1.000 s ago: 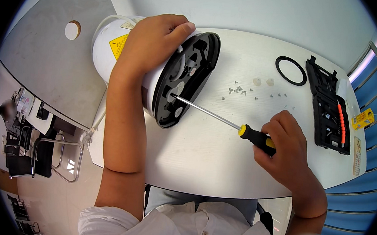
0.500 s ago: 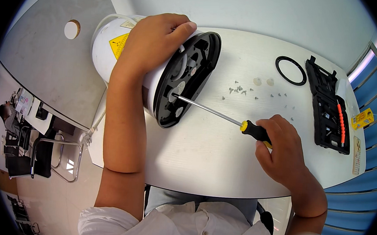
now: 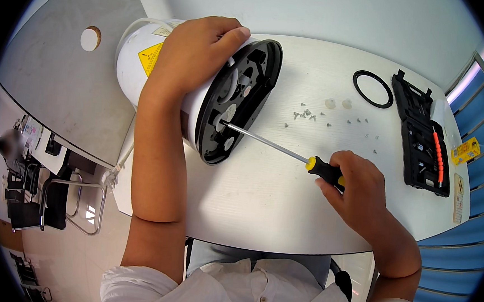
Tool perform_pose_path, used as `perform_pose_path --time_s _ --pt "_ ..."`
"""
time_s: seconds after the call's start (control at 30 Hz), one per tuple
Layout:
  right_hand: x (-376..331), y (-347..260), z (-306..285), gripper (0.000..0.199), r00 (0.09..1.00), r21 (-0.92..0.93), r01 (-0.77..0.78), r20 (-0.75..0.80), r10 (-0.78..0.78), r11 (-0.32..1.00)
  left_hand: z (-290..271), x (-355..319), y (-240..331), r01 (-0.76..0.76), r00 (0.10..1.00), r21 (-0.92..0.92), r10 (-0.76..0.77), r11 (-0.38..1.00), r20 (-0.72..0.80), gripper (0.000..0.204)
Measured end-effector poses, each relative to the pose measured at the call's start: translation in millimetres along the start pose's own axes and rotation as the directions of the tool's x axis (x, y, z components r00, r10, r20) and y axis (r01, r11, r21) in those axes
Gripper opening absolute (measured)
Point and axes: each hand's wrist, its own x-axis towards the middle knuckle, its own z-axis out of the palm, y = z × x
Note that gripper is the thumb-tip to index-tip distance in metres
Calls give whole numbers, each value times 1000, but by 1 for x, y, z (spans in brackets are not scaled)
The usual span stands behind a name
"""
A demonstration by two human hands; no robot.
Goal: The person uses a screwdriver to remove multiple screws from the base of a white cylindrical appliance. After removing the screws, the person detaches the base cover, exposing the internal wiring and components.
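Note:
A white, rounded electrical appliance with a yellow warning label lies on its side at the table's left. Its black underside, with ribs and recesses, faces right. Over the top of the body lies my left hand, gripping it close to the black rim. My right hand is closed round the black and yellow handle of a screwdriver. The screwdriver's shaft slants up to the left, and its tip sits in a recess of the underside. Whether a screw is under the tip is hidden.
Several loose screws and two small translucent discs lie mid-table. Farther right are a black ring, an open black tool case with an orange flexible shaft, and a yellow box. A pale cord hangs at the left.
My right hand has shifted its grip on the screwdriver handle, the thumb now farther left. The appliance and screwdriver have moved very slightly left. My left hand keeps its hold.

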Motion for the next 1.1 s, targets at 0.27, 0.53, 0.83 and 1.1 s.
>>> perform_pose_path --time_s 0.27,0.53,0.83,1.1 --pt "-1 5 6 37 995 -54 65 -66 -69 996 -3 0 4 48 997 1 -48 999 61 38" --pt "2 7 11 34 997 -48 29 -77 -32 998 -3 0 3 37 998 18 -38 999 58 38" --pt "2 1 3 36 999 -60 40 -13 -41 997 -2 -1 2 -13 1000 19 13 1000 6 42" --pt "2 6 9 43 992 -73 97 -72 -102 993 -3 0 2 20 999 6 -20 1000 42 38"
